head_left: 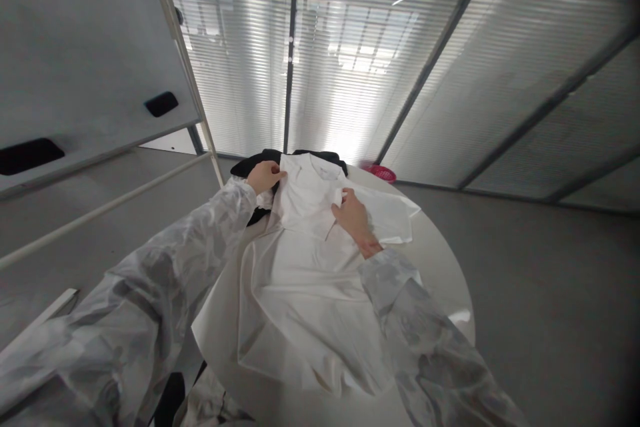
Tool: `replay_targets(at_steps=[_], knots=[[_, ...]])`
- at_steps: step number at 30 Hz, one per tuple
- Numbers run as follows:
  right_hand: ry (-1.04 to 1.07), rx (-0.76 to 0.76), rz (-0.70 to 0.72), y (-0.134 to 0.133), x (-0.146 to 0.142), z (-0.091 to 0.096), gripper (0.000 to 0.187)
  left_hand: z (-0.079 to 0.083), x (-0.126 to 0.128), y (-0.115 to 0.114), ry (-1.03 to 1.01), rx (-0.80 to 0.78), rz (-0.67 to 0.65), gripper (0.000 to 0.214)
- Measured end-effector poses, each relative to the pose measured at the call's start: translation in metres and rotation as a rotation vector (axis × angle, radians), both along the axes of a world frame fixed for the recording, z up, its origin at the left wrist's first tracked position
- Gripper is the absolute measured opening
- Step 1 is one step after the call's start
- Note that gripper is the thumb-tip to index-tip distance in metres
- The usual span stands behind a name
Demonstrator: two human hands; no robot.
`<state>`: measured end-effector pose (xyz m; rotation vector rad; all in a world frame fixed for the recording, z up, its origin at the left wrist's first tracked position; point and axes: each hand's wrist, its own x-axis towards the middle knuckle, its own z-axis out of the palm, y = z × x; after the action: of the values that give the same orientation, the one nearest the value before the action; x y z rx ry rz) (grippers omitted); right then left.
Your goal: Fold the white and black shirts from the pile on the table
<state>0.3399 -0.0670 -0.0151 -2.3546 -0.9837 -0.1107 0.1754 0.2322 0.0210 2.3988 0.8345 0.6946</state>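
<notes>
A white T-shirt (307, 260) lies spread over the round table, its neckline at the far end and its lower part creased toward me. My left hand (265, 176) pinches the cloth at the far left, near the shoulder. On the right, my right hand (353, 215) has its thumb and fingers closed on the shirt below the neckline. One sleeve (393, 213) extends flat past my right hand. The other sleeve is mostly hidden by my left hand and forearm.
The white round table (453, 280) has black cloth (257, 161) at its far edge. A pink basket (383, 173) stands beyond it. To the left is a white board (90, 47) on a frame with a pale rail (110, 207). A blind-covered glass wall (345, 80) stands behind.
</notes>
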Motion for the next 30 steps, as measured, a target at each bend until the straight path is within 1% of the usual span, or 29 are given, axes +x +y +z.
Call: replay_targets(at_steps=[3, 5, 6, 8, 11, 12, 13, 14, 15, 16, 18, 20, 22, 24, 27, 30], knots=[[-0.159, -0.002, 0.008, 0.001, -0.009, 0.001, 0.065, 0.007, -0.004, -0.008, 0.033, 0.002, 0.067, 0.032], [-0.269, 0.037, 0.048, 0.001, -0.018, 0.006, 0.066, 0.010, -0.007, -0.012, 0.062, 0.026, 0.089, 0.032], [-0.308, 0.060, 0.093, 0.000, -0.024, 0.008, 0.062, 0.011, -0.009, -0.013, 0.078, 0.047, 0.083, 0.033], [-0.345, 0.091, 0.248, -0.002, -0.041, 0.013, 0.046, 0.011, -0.014, -0.015, 0.109, 0.098, 0.016, 0.038], [-0.327, 0.078, 0.619, -0.007, -0.077, 0.016, 0.018, 0.009, -0.023, -0.016, 0.151, 0.151, -0.168, 0.048], [-0.317, 0.067, 0.748, -0.008, -0.091, 0.015, 0.015, 0.008, -0.027, -0.016, 0.168, 0.160, -0.223, 0.050], [-0.308, 0.057, 0.858, -0.008, -0.104, 0.014, 0.016, 0.007, -0.029, -0.017, 0.189, 0.166, -0.270, 0.052], [-0.305, 0.046, 0.941, -0.008, -0.116, 0.013, 0.020, 0.006, -0.032, -0.017, 0.212, 0.168, -0.312, 0.053], [-0.309, 0.035, 0.992, -0.006, -0.127, 0.012, 0.027, 0.006, -0.033, -0.018, 0.234, 0.167, -0.345, 0.053], [-0.321, 0.024, 1.013, -0.003, -0.135, 0.011, 0.034, 0.005, -0.034, -0.018, 0.253, 0.163, -0.373, 0.052], [-0.355, -0.005, 0.987, 0.006, -0.145, 0.010, 0.044, 0.004, -0.033, -0.019, 0.276, 0.143, -0.417, 0.049], [-0.371, -0.046, 0.947, 0.018, -0.145, 0.008, 0.041, 0.002, -0.031, -0.019, 0.280, 0.119, -0.445, 0.045], [-0.363, -0.089, 0.941, 0.028, -0.142, 0.005, 0.029, 0.002, -0.028, -0.019, 0.276, 0.113, -0.450, 0.039], [-0.351, -0.119, 0.966, 0.032, -0.140, 0.003, 0.020, 0.001, -0.026, -0.021, 0.266, 0.127, -0.407, 0.033], [-0.336, -0.115, 1.004, 0.026, -0.142, 0.001, 0.021, 0.001, -0.025, -0.025, 0.251, 0.150, -0.314, 0.027], [-0.308, -0.095, 1.034, 0.012, -0.138, 0.005, 0.021, 0.001, -0.025, -0.025, 0.247, 0.150, -0.274, 0.027]])
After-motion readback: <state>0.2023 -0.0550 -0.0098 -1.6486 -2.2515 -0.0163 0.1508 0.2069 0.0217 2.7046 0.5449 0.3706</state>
